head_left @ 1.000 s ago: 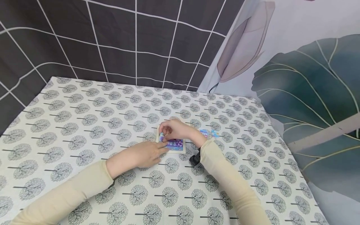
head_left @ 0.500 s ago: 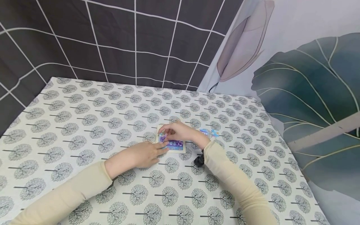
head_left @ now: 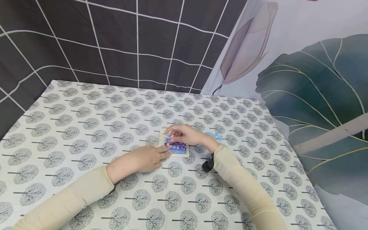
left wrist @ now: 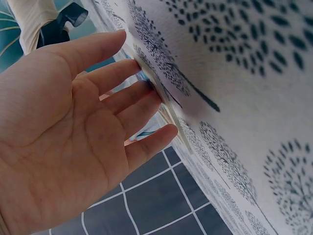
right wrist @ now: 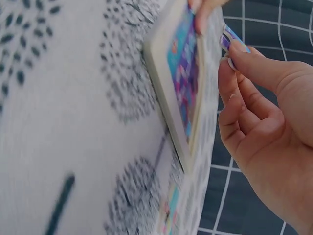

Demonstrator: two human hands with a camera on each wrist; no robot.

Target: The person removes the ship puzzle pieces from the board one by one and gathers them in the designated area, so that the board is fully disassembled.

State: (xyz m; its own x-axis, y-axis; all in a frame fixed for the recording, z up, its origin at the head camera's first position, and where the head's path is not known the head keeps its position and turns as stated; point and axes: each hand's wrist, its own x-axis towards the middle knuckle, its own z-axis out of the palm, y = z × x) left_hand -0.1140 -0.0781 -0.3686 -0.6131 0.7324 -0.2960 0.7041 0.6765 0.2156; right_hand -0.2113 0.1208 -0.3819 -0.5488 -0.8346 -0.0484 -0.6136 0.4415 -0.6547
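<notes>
A small puzzle board (head_left: 185, 155) with a pale rim and a blue and purple picture lies near the middle of the table. In the right wrist view, my right hand (right wrist: 264, 112) pinches a blue and purple puzzle piece (right wrist: 226, 40) between thumb and index finger, above the board. From the head view, that hand (head_left: 186, 134) hides the board's upper right part. My left hand (head_left: 148, 158) rests its fingertips on the board's left side. In the left wrist view its fingers (left wrist: 117, 76) are extended, gently bent, along the board's edge (left wrist: 171, 112).
Several loose blue and purple puzzle pieces (head_left: 218, 136) lie right of the board, partly behind my right wrist. A white tablecloth (head_left: 92, 140) with grey trees covers the table. A dark curtain with white grid lines (head_left: 115, 48) hangs behind.
My right hand has shifted slightly right over the board, and its fingers have changed their position. The left hand stays on the board's left side.
</notes>
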